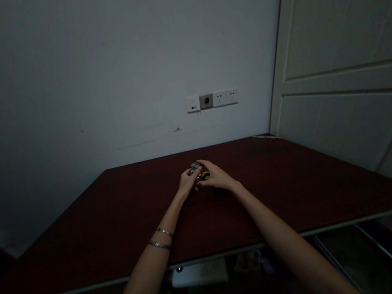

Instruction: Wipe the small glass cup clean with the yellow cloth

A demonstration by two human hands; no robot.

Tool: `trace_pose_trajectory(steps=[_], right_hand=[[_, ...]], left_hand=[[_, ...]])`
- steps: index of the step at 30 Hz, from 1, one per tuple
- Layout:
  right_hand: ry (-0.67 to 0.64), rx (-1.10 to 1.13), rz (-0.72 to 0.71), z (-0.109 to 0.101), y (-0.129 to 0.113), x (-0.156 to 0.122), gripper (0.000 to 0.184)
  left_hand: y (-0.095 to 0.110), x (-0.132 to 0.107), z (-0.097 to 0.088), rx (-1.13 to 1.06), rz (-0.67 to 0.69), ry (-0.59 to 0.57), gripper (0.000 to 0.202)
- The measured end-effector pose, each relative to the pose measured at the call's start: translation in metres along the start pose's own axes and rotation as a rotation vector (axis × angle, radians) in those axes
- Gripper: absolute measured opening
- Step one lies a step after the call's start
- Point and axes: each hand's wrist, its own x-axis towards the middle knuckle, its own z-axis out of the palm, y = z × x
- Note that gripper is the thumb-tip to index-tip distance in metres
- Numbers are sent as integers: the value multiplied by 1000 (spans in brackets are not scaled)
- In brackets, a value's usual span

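Both hands meet over the middle of the dark red table, around a small shiny metal object (194, 166) with a yellow-and-black rounded part (205, 175). Its exact kind is too small and dim to make out. My left hand (187, 181) grips the metal side, thumb laid across it. From the right, my right hand (217, 175) curves its fingers around the yellow-and-black part, fingertips touching the object's far and near sides. Whether these are one piece or two cannot be told. Two bracelets (161, 239) circle my left forearm.
The dark red tabletop (118, 220) runs back to a pale wall with a row of sockets (224, 98). A white panelled door (354, 105) stands along the right side. Below the table's front edge, a whitish flat item (199, 274) and metal bars (382, 249) show dimly.
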Motion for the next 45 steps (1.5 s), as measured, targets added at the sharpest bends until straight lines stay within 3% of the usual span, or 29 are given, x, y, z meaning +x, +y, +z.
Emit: trace_pose_trajectory(steps=[4, 8, 13, 19, 28, 33, 37, 40, 45], right_hand=[[33, 0, 0, 2, 2, 1, 76], [84, 48, 31, 1, 2, 1, 74], [132, 218, 184, 0, 5, 4, 66], [143, 394, 343, 0, 8, 10, 47], [29, 374, 289, 1, -1, 8, 47], [35, 390, 352, -3, -2, 8, 67], [-18, 457, 437, -19, -5, 5, 84], [87, 468, 509, -34, -3, 4, 81], [484, 550, 505, -40, 6, 9, 56]], left_hand=[[1, -2, 0, -19, -34, -39, 52], [-1, -1, -8, -56, -78, -176, 56], [-2, 2, -20, -47, 0, -307, 71], [-2, 2, -16, -73, 49, -243, 98], [10, -5, -8, 13, 100, -202, 64], [13, -7, -6, -41, 108, -169, 63], [13, -7, -5, -66, 87, -135, 65], [13, -8, -4, -55, 85, -113, 67], [12, -9, 2, -70, 102, -124, 69]])
